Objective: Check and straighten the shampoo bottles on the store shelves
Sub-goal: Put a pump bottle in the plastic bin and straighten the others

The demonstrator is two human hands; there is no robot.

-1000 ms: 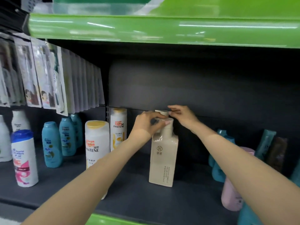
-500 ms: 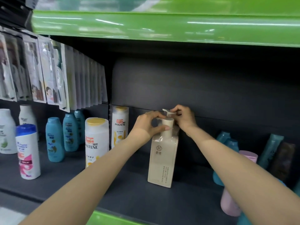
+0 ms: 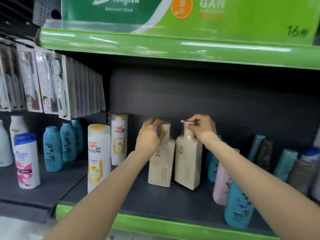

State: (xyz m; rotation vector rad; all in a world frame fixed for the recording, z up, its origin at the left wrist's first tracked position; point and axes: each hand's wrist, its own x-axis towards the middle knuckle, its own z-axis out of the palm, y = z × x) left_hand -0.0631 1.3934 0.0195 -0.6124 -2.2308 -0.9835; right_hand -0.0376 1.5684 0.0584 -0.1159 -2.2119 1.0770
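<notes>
Dark store shelf (image 3: 103,186), two beige bottles side by side.
Left hand (image 3: 150,135) grips left bottle (image 3: 161,161)'s neck; right hand (image 3: 203,127) pinches right bottle (image 3: 188,161)'s pump.

Head-worn wide-angle view, facing forward and slightly down, close to the shelf (image 3: 173,201) (one camera only)

A dark grey shelf board (image 3: 173,201) with a glossy green front edge (image 3: 173,227) runs across the lower view. Behind it stands a matte dark grey back panel (image 3: 207,94). Above, a second green shelf edge (image 3: 155,47) catches streaks of overhead light, and a green bathroom tissue pack (image 3: 190,13) sits on that upper shelf. To the left, a lower grey shelf section (image 3: 34,191) adjoins, with a row of hanging packets (image 3: 52,84) above it. Pale floor (image 3: 17,229) shows at the bottom left
</notes>
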